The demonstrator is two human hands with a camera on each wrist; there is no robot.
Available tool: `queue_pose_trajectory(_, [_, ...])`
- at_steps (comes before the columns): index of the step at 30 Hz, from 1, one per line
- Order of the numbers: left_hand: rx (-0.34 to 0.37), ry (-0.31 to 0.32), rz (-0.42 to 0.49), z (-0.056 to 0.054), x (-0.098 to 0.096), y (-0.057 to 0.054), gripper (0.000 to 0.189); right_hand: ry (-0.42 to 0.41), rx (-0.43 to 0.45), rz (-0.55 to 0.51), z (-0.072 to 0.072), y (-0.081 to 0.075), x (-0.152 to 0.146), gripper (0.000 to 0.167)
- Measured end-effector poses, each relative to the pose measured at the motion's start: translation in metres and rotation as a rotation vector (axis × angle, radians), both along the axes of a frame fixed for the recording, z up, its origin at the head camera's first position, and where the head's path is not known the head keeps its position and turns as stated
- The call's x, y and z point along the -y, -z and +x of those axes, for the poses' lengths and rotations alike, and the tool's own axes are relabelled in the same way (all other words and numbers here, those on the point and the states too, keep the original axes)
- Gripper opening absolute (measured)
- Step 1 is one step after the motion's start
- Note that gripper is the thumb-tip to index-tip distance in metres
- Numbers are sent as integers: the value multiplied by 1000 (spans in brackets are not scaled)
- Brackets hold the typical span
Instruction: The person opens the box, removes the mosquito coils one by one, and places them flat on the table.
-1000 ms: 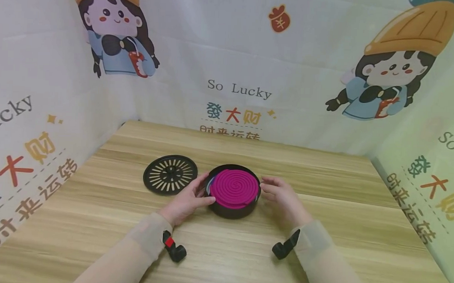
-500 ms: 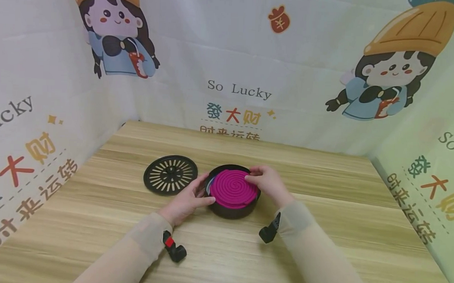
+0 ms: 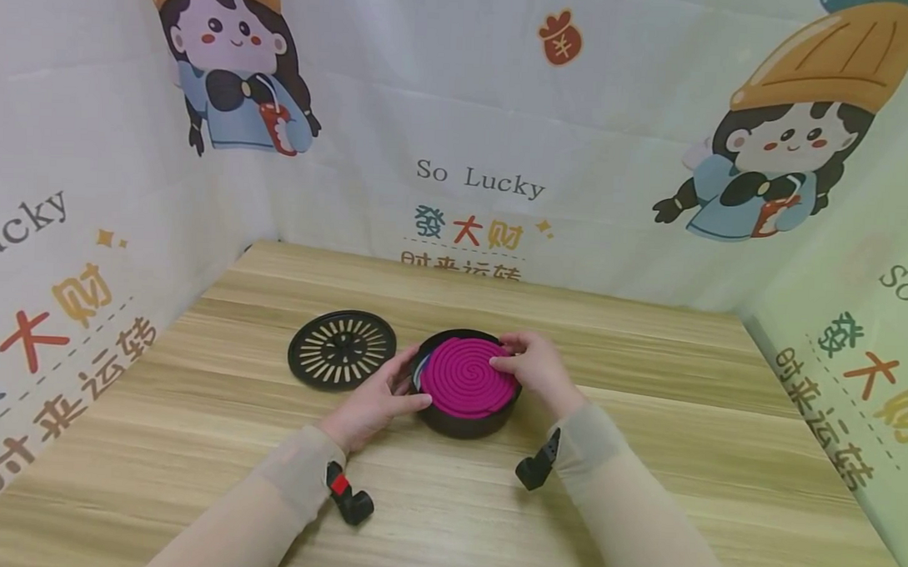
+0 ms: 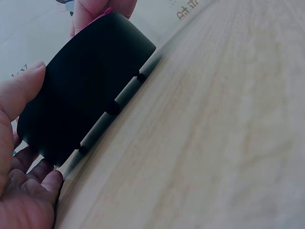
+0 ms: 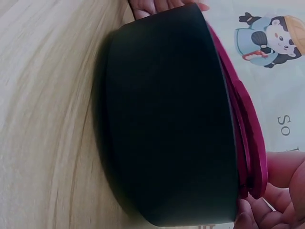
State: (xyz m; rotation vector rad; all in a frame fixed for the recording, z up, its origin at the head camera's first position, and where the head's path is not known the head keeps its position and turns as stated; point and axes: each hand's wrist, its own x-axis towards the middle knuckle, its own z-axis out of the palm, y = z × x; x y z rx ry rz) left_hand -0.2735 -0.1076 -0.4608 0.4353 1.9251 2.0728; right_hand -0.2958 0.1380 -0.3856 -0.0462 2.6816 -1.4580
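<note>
since magenta coils (image 3: 469, 377) fill the tub (image 3: 466, 427), anything beneath is unclear.

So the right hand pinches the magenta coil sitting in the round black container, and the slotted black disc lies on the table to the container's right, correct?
The side is wrong: the slotted black disc lies on the table to the left of the round black container, as the head view shows. The right hand does pinch the magenta coil.

The right hand (image 3: 539, 368) has moved in, pinching the magenta coil (image 3: 466, 380).
</note>
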Motion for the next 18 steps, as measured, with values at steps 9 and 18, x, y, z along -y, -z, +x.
queue_pose_trajectory(9, [3, 2, -6, 0, -1, -1, 90, 65, 2, -191, 2, -1, 2, 47])
queue_pose_trajectory(18, [3, 8, -6, 0, -1, -2, 91, 65, 0, -272, 4, -3, 1, 47])
